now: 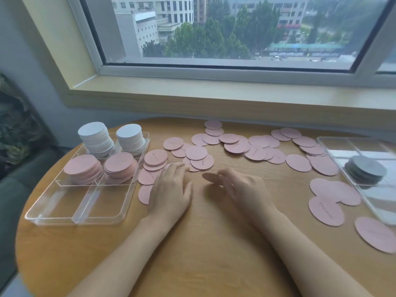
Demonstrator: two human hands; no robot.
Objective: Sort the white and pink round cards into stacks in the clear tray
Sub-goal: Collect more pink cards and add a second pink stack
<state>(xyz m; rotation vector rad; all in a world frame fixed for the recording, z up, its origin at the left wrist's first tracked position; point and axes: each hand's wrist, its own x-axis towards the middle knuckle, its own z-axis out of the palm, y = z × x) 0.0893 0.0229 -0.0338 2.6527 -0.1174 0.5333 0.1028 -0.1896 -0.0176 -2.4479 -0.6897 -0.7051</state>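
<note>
Both hands lie on the round wooden table point(203, 254), fingers fairly straight and gripping nothing: the left hand point(169, 189) rests on loose pink cards point(147, 176), the right hand point(240, 187) just right of it on bare wood. Left of them, the clear tray point(64, 213) holds two white stacks point(96, 138) far and two pink stacks point(83, 168) nearer. More pink cards are scattered along the far side and right

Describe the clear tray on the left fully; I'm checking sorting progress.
The clear tray on the left is transparent plastic, rectangular with rounded corners, split by dividers into compartments. It lies flat at the round wooden table's left edge. Its two far compartments hold white card stacks, the middle two pink stacks; the near two are empty.
</note>
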